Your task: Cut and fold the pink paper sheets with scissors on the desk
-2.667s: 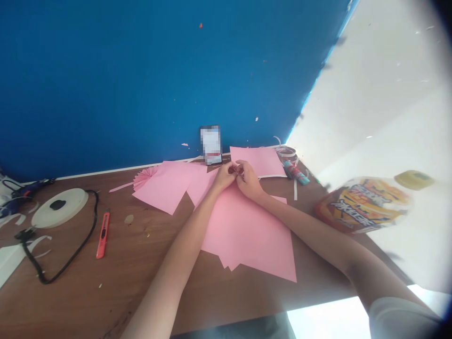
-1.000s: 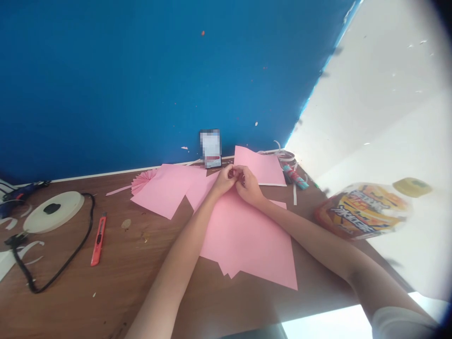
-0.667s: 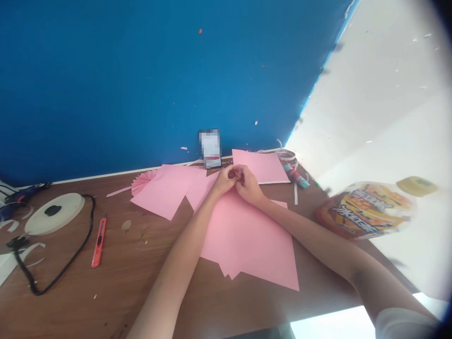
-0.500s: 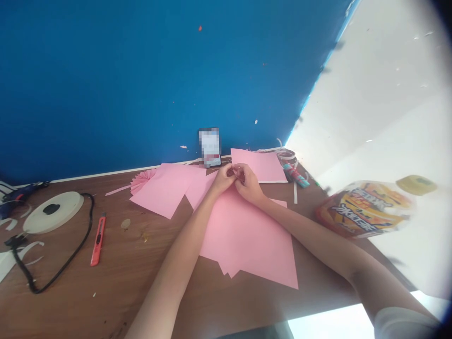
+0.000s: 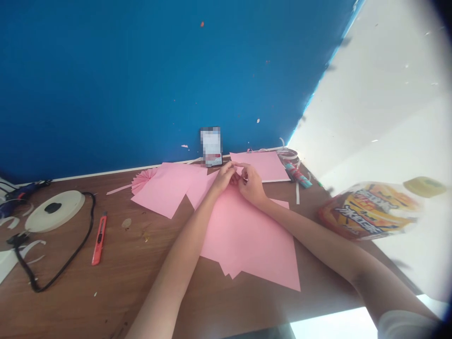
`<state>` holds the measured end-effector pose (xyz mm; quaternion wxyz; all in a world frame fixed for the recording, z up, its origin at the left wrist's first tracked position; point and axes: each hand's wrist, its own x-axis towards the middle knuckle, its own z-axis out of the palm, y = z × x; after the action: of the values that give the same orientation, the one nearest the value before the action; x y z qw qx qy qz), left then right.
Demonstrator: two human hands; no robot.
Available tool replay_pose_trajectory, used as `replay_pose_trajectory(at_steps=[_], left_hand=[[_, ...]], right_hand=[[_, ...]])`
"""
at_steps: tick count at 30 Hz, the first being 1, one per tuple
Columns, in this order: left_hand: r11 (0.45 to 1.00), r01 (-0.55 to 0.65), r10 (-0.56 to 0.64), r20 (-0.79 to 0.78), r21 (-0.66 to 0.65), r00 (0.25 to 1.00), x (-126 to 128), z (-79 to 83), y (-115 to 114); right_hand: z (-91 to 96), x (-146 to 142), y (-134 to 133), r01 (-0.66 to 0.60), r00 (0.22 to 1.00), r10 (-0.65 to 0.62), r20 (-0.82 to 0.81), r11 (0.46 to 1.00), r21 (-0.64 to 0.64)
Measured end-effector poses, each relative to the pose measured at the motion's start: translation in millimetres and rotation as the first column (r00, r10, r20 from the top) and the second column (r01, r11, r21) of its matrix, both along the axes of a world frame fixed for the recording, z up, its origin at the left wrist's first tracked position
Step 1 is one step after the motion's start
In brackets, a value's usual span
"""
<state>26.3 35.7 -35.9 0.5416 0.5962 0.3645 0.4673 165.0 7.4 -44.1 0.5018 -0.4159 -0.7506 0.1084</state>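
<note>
Fingertip to fingertip, my left hand (image 5: pixel 223 176) and my right hand (image 5: pixel 252 184) meet above the far end of several overlapping pink paper sheets (image 5: pixel 250 240). Both hands have bent, pinching fingers. Whatever lies between them is hidden or too small to name. Left of my hands, another pink sheet (image 5: pixel 169 188) partly covers a pleated pink paper fan (image 5: pixel 141 179). Just beyond my right hand is a stack of pink paper (image 5: pixel 266 165) with a white lower edge.
A phone (image 5: pixel 212 146) leans against the blue wall. On the left lie a red utility knife (image 5: pixel 100 239), a round white disc (image 5: pixel 67 207) and a black cable (image 5: pixel 76 254). To the right are a teal-and-red packet (image 5: pixel 298 175), white strips (image 5: pixel 287 153) and a tilted bottle (image 5: pixel 374 209).
My fingers have shifted: the right index finger now reaches across to the left fingertips, and the other fingers curl below. The whole view has moved slightly; the papers lie as before.
</note>
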Motion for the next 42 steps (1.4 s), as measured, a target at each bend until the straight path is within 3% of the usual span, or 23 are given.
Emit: replay_pose_trajectory(at_steps=[19,28,42], left_hand=[[0.999,-0.011,0.015,0.076,-0.054,0.997,-3.4,2.0,-0.6],[0.998,0.059,-0.058,0.071,-0.010,0.996,-0.4,-0.2,-1.4],[0.999,0.023,-0.022,0.040,-0.033,0.999,1.3,1.9,-3.6]], right_hand=[[10.9,-2.4,-9.2,-0.034,0.999,0.034,0.000,0.999,0.032],[6.9,-3.5,-6.8,-0.045,0.998,0.046,0.041,0.999,-0.025],[9.2,-5.8,-10.2,-0.022,0.993,0.028,0.117,0.999,-0.049]])
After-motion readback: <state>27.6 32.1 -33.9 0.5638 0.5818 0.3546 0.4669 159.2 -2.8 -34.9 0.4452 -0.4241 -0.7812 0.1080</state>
